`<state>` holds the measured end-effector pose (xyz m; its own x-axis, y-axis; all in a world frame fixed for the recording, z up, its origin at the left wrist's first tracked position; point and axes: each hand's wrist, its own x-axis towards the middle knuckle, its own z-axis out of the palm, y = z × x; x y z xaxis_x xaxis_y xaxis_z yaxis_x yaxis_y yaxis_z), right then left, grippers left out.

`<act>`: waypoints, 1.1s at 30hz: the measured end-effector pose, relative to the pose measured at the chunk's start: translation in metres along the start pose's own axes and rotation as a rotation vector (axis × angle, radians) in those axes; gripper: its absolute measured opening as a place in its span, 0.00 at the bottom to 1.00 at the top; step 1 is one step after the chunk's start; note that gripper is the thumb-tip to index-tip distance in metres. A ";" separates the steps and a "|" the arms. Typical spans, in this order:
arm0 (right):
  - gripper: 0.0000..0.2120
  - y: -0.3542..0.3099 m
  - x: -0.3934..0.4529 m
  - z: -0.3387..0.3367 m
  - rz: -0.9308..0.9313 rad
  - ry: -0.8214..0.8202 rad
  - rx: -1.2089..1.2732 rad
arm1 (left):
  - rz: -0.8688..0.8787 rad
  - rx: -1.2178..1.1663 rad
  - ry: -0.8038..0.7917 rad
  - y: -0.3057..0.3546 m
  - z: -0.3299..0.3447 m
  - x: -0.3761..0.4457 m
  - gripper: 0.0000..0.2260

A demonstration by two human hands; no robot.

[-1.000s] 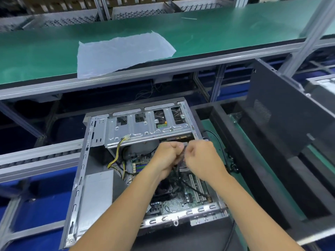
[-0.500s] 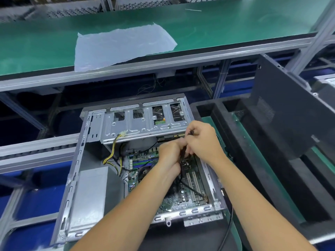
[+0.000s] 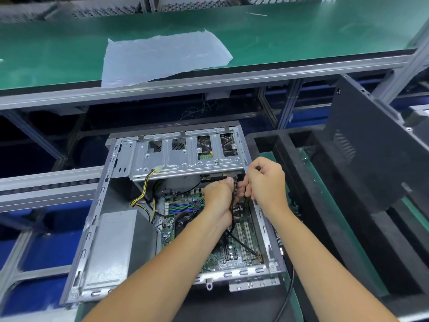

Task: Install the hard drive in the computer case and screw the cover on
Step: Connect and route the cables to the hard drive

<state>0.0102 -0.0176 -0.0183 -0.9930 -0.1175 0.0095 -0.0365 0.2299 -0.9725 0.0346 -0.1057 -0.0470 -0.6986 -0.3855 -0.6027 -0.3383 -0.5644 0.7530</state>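
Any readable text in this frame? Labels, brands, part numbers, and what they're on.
None can be read.
Motherboard: markings too small and blurred.
Silver power supply box: faint smudged print near its lower end, unreadable.
Drive cage: stamped metal, no lettering visible.
Black side panel: no label visible.
Plastic sheet on the green bench: blank.

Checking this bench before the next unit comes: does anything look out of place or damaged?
Nothing looks damaged. One stray item: a crumpled plastic sheet lies loose on the green shelf, overhanging its front edge. The case is open, and both hands hold a cable bundle inside it.
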 end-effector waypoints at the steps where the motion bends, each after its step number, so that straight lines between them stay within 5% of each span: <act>1: 0.08 0.000 0.000 0.000 -0.001 -0.003 -0.002 | 0.007 0.014 -0.010 -0.001 0.000 0.000 0.11; 9: 0.07 0.002 0.001 0.000 0.004 -0.013 -0.001 | 0.069 0.083 -0.036 -0.005 0.001 0.000 0.17; 16: 0.07 0.003 0.002 0.000 0.014 -0.011 0.036 | 0.057 0.110 -0.023 -0.001 0.000 0.000 0.09; 33: 0.07 0.002 0.001 0.000 0.027 -0.008 0.022 | 0.031 -0.049 -0.001 -0.003 0.005 0.000 0.14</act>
<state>0.0095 -0.0169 -0.0200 -0.9926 -0.1196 -0.0185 -0.0073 0.2119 -0.9773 0.0326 -0.1006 -0.0478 -0.7093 -0.4025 -0.5787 -0.2851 -0.5871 0.7577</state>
